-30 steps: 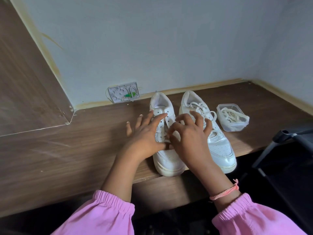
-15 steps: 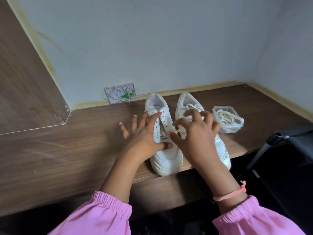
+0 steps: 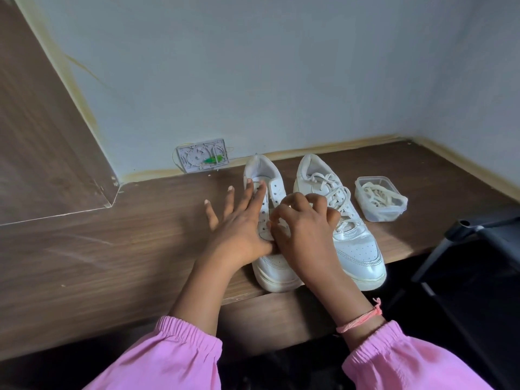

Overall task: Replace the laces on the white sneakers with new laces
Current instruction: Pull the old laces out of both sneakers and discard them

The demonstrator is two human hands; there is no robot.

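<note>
Two white sneakers stand side by side on the wooden desk, toes toward me. My left hand lies with straight, spread fingers on the left sneaker, pressing its left eyelet flap, whose holes show no lace. My right hand is curled over the middle of that sneaker, thumb and fingertips pinching at its lace, which is mostly hidden beneath the hand. The right sneaker is fully laced. A clear plastic tub right of the sneakers holds cream laces.
A small white wall box with green parts sits at the desk's back edge. A wooden side panel rises at the left. A black chair stands at the right, below the desk's front edge. The sneaker toes reach that edge.
My right hand has drawn left off the right sneaker and sits lower over the left sneaker's tongue. My left hand stays pressed on the left flap.
</note>
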